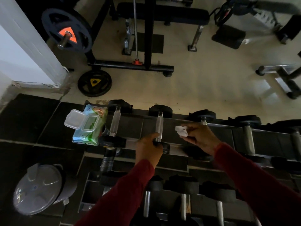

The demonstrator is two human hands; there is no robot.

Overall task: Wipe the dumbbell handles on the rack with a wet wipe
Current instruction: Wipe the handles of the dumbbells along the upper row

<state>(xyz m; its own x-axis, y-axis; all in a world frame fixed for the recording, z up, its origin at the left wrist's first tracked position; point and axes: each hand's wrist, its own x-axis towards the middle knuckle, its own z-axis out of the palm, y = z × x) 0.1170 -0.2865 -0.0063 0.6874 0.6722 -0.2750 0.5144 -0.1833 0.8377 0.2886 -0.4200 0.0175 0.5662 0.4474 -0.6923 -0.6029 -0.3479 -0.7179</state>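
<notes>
At 6 o'clock, rack: dumbbell rack (pixel 177 146) runs left-right across lower frame, top tier rail bare between dumbbells, lower tier near bottom edge.
Floor, 12 o'clock: bench (pixel 162 13) and black stand frame (pixel 130 66); weight plate (pixel 94 83) with yellow centre lies flat at 10 o'clock; plate with orange centre (pixel 66 31) on a bar at 11 o'clock.
Bin, 8 o'clock: grey lidded bin (pixel 38 189) beside rack's left end.
Wipe pack, 9 o'clock: wet wipe pack (pixel 90 126), flip lid open, sits at left end of top tier, just beside first dumbbell (pixel 114 123).
Second dumbbell: centre of top tier (pixel 159 126), chrome handle pointing 12 to 6.
Left hand: (pixel 149 148) fingers curled round near end of second dumbbell, at handle base and near weight head.
Right hand: (pixel 199 137) at 3 o'clock of that handle, over third dumbbell (pixel 203 117); fingers pinch wet wipe.
Wet wipe: (pixel 181 130) crumpled white, sticks out at fingertips toward 9 o'clock, near second handle, apart from it.
Sleeves: dark red (pixel 123 193), both arms.
</notes>
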